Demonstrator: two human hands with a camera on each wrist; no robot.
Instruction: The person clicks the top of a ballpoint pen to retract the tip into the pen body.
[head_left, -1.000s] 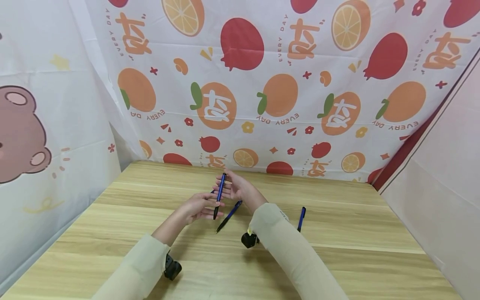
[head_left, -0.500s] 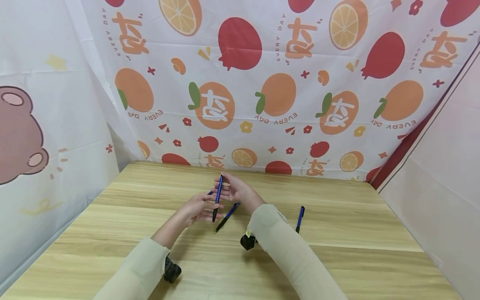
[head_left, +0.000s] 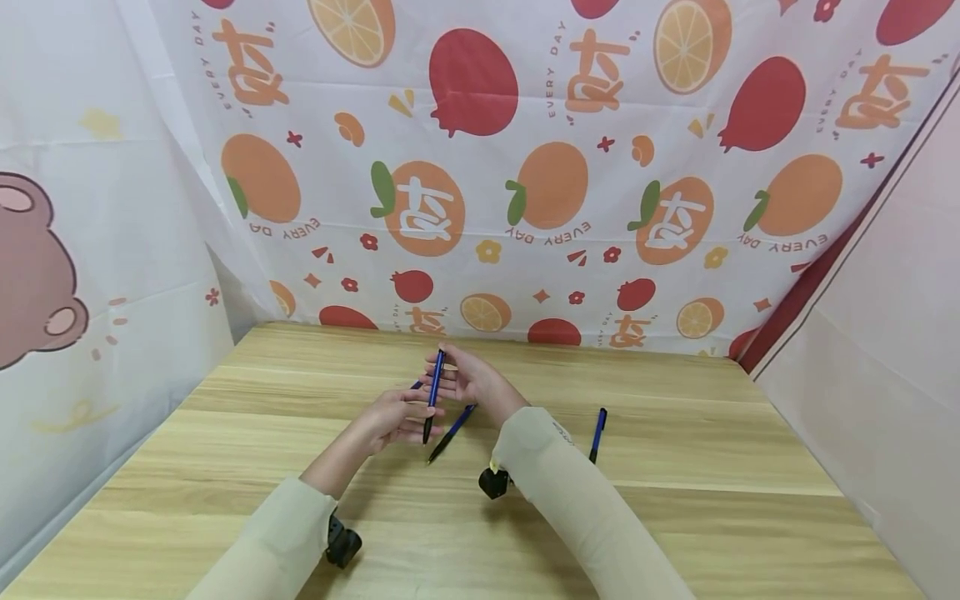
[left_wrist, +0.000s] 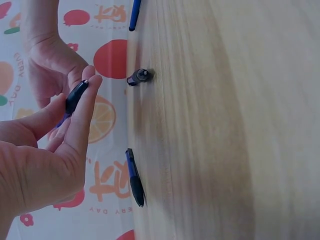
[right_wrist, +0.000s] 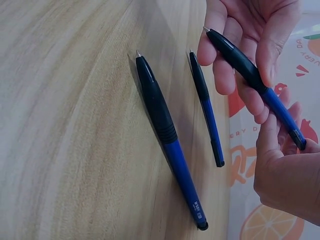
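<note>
A blue ballpoint pen with a black grip is held up above the table between both hands. My left hand pinches it at the black grip between thumb and fingers. In the right wrist view its silver tip sticks out past the left fingers. My right hand holds the upper end, its thumb at the end of the barrel and its fingers behind it. Below the hands another pen of the same kind lies on the table, with a further pen beyond it, partly hidden by the hands in the head view.
One more blue pen lies to the right, its lower end hidden behind the right sleeve. The wooden table meets a fruit-print cloth at the back. Black wrist cameras hang under both cuffs.
The head view has shifted slightly, so everything sits a little further left. Both hands keep the same hold on the raised pen; the pens on the table lie unmoved.
</note>
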